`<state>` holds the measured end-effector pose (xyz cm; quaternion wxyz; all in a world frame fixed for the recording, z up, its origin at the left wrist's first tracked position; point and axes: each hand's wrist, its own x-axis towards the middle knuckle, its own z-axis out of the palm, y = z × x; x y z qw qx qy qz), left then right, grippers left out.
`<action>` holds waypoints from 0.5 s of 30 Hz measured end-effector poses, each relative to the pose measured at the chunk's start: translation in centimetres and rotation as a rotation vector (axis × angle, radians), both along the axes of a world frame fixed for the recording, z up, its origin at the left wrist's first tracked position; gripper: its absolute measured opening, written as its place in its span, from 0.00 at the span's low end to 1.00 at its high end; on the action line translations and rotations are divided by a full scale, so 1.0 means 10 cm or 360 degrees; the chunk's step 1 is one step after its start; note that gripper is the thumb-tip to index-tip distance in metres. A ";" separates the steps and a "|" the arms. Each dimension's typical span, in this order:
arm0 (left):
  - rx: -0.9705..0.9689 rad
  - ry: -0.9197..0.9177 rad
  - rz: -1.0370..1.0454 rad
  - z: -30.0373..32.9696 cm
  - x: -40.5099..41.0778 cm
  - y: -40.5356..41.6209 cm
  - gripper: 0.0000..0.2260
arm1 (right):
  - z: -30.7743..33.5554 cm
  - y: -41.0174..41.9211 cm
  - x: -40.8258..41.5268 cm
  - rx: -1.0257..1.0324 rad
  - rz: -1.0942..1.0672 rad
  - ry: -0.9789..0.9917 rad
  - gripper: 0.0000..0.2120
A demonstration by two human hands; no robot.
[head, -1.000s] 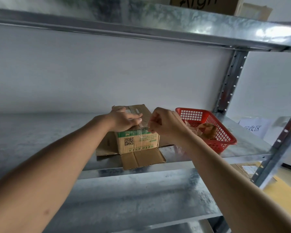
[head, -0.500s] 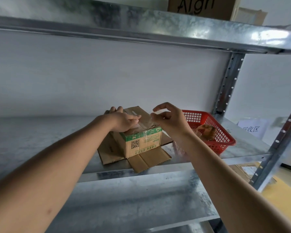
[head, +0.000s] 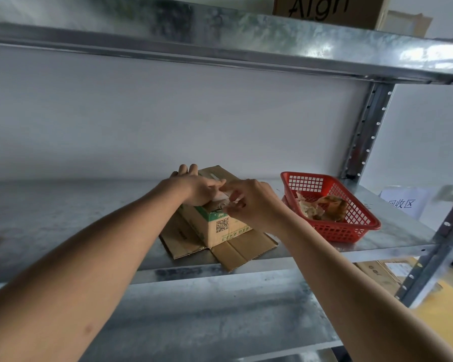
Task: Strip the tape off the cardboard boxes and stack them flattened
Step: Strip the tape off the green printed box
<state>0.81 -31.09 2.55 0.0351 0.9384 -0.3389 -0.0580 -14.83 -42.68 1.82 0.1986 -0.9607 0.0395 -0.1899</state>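
A small brown cardboard box [head: 221, 227] stands upright at the centre of the frame on the metal shelf [head: 63, 226], its bottom flaps splayed flat around it. A green band and a QR code mark its near side. Clear tape [head: 220, 198] lies crumpled on its top edge.

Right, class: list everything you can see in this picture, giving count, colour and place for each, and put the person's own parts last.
Small brown cardboard box with green band: one, middle shelf, bottom flaps spread flat.
Clear tape strip: one, on the box top.
Red plastic mesh basket: one, right of the box, apart from it.
Crumpled brownish tape scraps: several, inside the basket.
Large brown lettered cardboard box: one, top shelf.
Grey metal shelving: one.
White paper sign: one, far right.
Left hand: rests on the box top.
Right hand: grip pinches the tape.
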 end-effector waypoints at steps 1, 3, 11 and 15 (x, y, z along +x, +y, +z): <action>0.0004 0.0001 -0.0012 -0.01 0.01 0.01 0.21 | 0.01 0.00 0.00 0.0028 -0.0053 0.0014 0.18; -0.0014 0.0021 -0.0020 -0.01 0.02 0.02 0.21 | 0.02 0.01 0.01 -0.0015 -0.0179 0.0058 0.16; -0.0053 -0.0004 -0.0036 -0.04 0.01 0.03 0.21 | 0.11 0.16 -0.01 -0.0170 -0.0513 0.0031 0.05; -0.0096 0.0017 -0.0060 -0.09 0.08 0.03 0.22 | 0.12 0.20 -0.06 -0.0174 -0.0512 0.0003 0.08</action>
